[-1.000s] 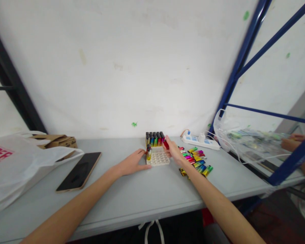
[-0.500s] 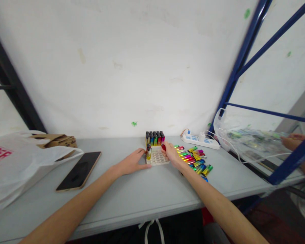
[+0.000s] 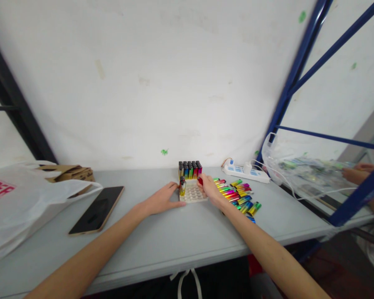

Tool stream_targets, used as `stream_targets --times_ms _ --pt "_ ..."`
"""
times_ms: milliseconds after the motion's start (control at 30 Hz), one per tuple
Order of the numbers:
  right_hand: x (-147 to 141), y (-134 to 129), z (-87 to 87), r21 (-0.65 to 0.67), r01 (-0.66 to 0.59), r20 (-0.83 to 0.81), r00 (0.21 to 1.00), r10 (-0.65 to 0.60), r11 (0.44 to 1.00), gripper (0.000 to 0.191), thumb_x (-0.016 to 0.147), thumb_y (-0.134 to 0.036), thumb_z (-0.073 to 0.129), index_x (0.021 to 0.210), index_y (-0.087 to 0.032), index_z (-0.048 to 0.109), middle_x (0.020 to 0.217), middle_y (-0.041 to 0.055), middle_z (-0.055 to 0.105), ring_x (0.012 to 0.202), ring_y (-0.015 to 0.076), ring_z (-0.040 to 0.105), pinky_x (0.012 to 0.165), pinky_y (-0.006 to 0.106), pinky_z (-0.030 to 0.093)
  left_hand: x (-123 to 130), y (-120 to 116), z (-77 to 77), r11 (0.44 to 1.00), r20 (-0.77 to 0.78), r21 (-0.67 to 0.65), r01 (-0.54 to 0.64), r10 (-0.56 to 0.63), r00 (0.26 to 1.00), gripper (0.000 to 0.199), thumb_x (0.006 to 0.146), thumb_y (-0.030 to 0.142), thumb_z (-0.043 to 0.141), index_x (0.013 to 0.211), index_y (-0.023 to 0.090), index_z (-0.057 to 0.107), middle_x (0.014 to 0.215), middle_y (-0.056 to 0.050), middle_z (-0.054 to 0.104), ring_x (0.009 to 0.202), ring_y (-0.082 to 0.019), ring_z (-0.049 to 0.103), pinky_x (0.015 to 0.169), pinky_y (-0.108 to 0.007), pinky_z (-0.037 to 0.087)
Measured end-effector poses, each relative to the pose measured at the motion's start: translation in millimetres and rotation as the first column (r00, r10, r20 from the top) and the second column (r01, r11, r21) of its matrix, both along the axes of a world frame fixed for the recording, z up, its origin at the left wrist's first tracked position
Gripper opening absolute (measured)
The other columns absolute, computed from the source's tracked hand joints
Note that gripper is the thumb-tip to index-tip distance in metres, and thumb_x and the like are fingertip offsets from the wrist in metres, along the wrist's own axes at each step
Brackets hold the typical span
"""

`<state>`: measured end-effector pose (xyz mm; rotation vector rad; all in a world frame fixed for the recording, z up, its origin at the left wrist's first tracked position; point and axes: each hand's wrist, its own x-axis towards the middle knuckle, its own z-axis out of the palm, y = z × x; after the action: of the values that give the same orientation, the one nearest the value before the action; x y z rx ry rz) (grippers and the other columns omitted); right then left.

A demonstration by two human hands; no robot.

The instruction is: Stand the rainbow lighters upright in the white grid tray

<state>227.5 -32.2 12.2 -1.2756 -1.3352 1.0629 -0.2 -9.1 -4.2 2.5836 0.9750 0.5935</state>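
Note:
My left hand [image 3: 164, 199] rests on the table with its fingers spread, thumb and fingertips against the left side of a white tray [image 3: 195, 194] with rows of holes. A couple of yellow lighters [image 3: 183, 187] stand upright in the tray's left end. Over the tray's right side, my right hand [image 3: 209, 187] is closed around a red lighter [image 3: 200, 180], mostly hidden by the fingers. Just behind the tray, a block of upright multicoloured lighters [image 3: 190, 169] with black tops stands in rows. Shiny loose lighters [image 3: 237, 193] lie in a spread to the right of my right hand.
A black phone [image 3: 97, 209] and a white plastic bag [image 3: 28, 203] with cardboard [image 3: 69, 172] lie at left. A white power strip [image 3: 246, 172] sits at the back right, before a blue metal frame [image 3: 294, 83]. Another person's hand [image 3: 358, 172] shows beyond it.
Almost nothing differs. My right hand stays above the tray with the red lighter, its fingers shifted very slightly, and my left hand keeps its place.

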Motion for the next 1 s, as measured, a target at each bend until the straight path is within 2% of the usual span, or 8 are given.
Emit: stream_targets --times_ms 133,267,400,467,600,700,833,1000 --pt "1.0 2.1 -2.0 0.015 -0.011 0.015 1.000 0.011 1.000 0.046 0.096 -0.046 0.035 0.055 -0.024 0.035 0.044 -0.0058 0.029 0.039 0.0104 0.024 0.041 0.025 0.020 -0.2 0.9 -1.4 1.000 -0.006 0.002 0.001 -0.001 1.000 0.062 0.086 0.067 0.064 0.123 0.018 0.057 0.129 -0.013 0.060 0.120 -0.031 0.059 0.109 -0.042 0.045" --pt "1.2 4.8 -3.3 0.009 -0.010 -0.002 1.000 0.010 1.000 0.058 0.093 -0.069 0.037 0.058 -0.023 0.041 0.046 -0.0059 0.031 0.040 0.0104 0.026 0.042 0.025 0.021 0.0 0.2 -0.3 1.000 -0.016 -0.004 -0.008 0.008 1.000 0.064 0.086 0.067 0.065 0.125 0.017 0.057 0.130 -0.013 0.060 0.121 -0.031 0.059 0.110 -0.041 0.045" --pt "0.7 4.1 0.5 0.090 -0.129 -0.047 0.990 0.133 0.988 0.065 0.090 -0.081 0.033 0.074 -0.021 0.054 0.052 -0.0075 0.030 0.043 0.0107 0.025 0.043 0.025 0.021 0.4 0.0 0.2 1.000 0.000 0.003 -0.002 0.002 1.000 0.064 0.085 0.067 0.066 0.126 0.018 0.058 0.130 -0.013 0.061 0.122 -0.032 0.059 0.110 -0.041 0.045" --pt "0.7 2.8 2.7 0.163 -0.156 -0.003 0.987 0.158 0.974 0.062 0.091 -0.079 0.035 0.083 -0.022 0.056 0.056 -0.0065 0.037 0.045 0.0118 0.032 0.044 0.025 0.027 0.4 0.4 -0.4 1.000 0.005 0.006 0.000 0.000 1.000 0.065 0.085 0.067 0.065 0.126 0.018 0.058 0.129 -0.012 0.061 0.122 -0.031 0.059 0.110 -0.041 0.045" --pt "2.6 0.2 3.5 0.376 -0.189 0.271 0.959 0.088 0.907 0.047 0.093 -0.068 0.050 0.086 -0.022 0.058 0.073 -0.0006 0.056 0.067 0.0161 0.054 0.062 0.027 0.043 0.3 0.8 -1.6 1.000 -0.006 0.000 0.002 -0.002 1.000 0.064 0.086 0.067 0.064 0.125 0.018 0.057 0.127 -0.013 0.060 0.120 -0.031 0.060 0.109 -0.042 0.045" --pt "4.0 -1.9 2.0 0.497 -0.226 0.434 0.901 -0.015 0.838 0.040 0.092 -0.060 0.060 0.083 -0.020 0.060 0.079 0.0008 0.060 0.075 0.0165 0.055 0.067 0.027 0.043 0.6 0.2 -1.4 1.000 0.002 -0.008 0.002 -0.002 1.000 0.063 0.086 0.068 0.064 0.125 0.019 0.058 0.127 -0.012 0.060 0.119 -0.031 0.060 0.109 -0.042 0.046" --pt "3.1 -5.3 2.9 0.448 -0.247 0.470 0.883 0.009 0.859 0.035 0.093 -0.054 0.062 0.089 -0.019 0.066 0.070 -0.0017 0.063 0.063 0.0145 0.055 0.062 0.025 0.040 0.6 -0.2 -1.3 1.000 0.021 -0.008 -0.001 0.001 1.000 0.064 0.084 0.069 0.064 0.124 0.019 0.059 0.127 -0.012 0.061 0.119 -0.031 0.060 0.109 -0.043 0.046" --pt "1.0 -7.9 5.8 0.414 -0.285 0.472 0.879 0.064 0.865 0.037 0.094 -0.053 0.062 0.089 -0.018 0.073 0.083 0.0040 0.074 0.072 0.0174 0.063 0.066 0.025 0.043 -0.5 1.5 -2.9 1.000 0.018 -0.002 0.014 -0.014 1.000 0.063 0.085 0.068 0.064 0.123 0.018 0.059 0.125 -0.012 0.061 0.117 -0.031 0.060 0.108 -0.044 0.046"
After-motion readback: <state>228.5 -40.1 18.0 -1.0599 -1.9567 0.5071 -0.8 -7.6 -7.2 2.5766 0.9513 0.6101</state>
